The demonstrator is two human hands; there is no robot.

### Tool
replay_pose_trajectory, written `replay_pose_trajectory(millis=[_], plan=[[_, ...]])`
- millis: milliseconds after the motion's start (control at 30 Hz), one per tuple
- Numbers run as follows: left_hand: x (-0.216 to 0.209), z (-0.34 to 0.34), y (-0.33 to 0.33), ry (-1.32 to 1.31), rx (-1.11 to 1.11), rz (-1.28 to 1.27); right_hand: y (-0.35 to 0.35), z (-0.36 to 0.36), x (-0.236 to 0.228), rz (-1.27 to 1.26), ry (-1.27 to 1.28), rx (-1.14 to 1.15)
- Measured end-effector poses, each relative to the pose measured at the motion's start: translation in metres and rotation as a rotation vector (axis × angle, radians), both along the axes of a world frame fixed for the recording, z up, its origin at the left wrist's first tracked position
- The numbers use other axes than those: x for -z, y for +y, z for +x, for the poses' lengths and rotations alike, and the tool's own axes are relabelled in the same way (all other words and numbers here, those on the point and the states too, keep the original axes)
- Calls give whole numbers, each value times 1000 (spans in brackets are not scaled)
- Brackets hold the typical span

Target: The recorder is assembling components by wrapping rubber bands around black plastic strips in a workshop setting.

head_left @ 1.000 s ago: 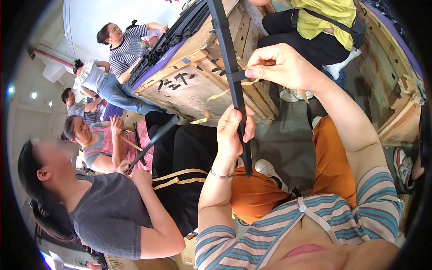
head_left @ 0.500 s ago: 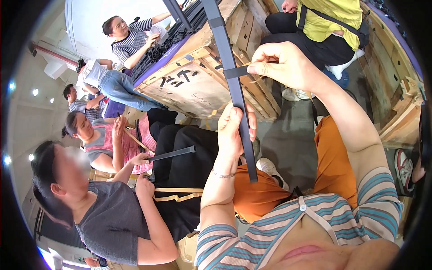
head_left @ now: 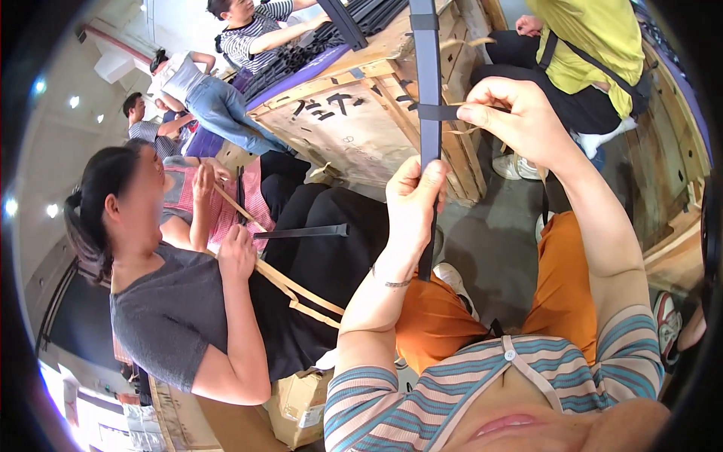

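A long, flat, dark grey strip (head_left: pixel 429 71) stands nearly upright in front of me, its lower end above my orange trousers. My left hand (head_left: pixel 416 200) is closed round its lower part, thumb across the front. Higher up, a short piece of black tape (head_left: pixel 441 113) lies across the strip and sticks out to the right. My right hand (head_left: pixel 512 120) pinches the free end of that tape between thumb and forefinger. A thin tan ribbon (head_left: pixel 467 42) shows beside the strip, and more tan slivers are by my right fingers.
A wooden crate (head_left: pixel 331 128) stands ahead, with a pile of dark strips (head_left: pixel 301 64) on a purple cover. Close on my left sits a person in a dark grey shirt (head_left: pixel 177 316), near another dark strip (head_left: pixel 301 232). A person in yellow (head_left: pixel 595 53) sits ahead right.
My view has shifted, so both hands and the strip appear farther right. My right hand still pinches the tape end. The neighbour on my left has raised a hand.
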State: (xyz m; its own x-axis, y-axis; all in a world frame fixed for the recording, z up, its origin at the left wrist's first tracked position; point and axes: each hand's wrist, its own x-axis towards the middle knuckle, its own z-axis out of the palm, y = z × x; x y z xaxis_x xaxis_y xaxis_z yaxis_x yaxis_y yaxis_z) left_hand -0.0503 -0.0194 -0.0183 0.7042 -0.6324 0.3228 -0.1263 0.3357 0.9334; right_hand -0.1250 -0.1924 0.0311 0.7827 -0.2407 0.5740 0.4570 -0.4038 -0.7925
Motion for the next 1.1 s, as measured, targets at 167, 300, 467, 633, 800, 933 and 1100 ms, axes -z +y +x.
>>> replay_pose_trajectory(millis=[167,300,467,633,800,933,1100], plan=[[0,-5,-2,15,-33,-55,4,-4,0,-1,-16,16],[-2,-5,0,67,159,-68,3,-4,-2,2,-83,-66],[-6,4,3,117,329,-140,-6,-9,-4,-38,-76,-27],[-5,9,2,140,480,-145,-12,-14,1,-22,-67,-30],[-2,13,5,268,636,-208,-17,-10,6,-45,-87,-15],[-2,17,2,337,666,-226,-19,-5,9,-15,-78,-4],[-3,18,-1,306,694,-213,-24,-7,8,-54,-90,36]])
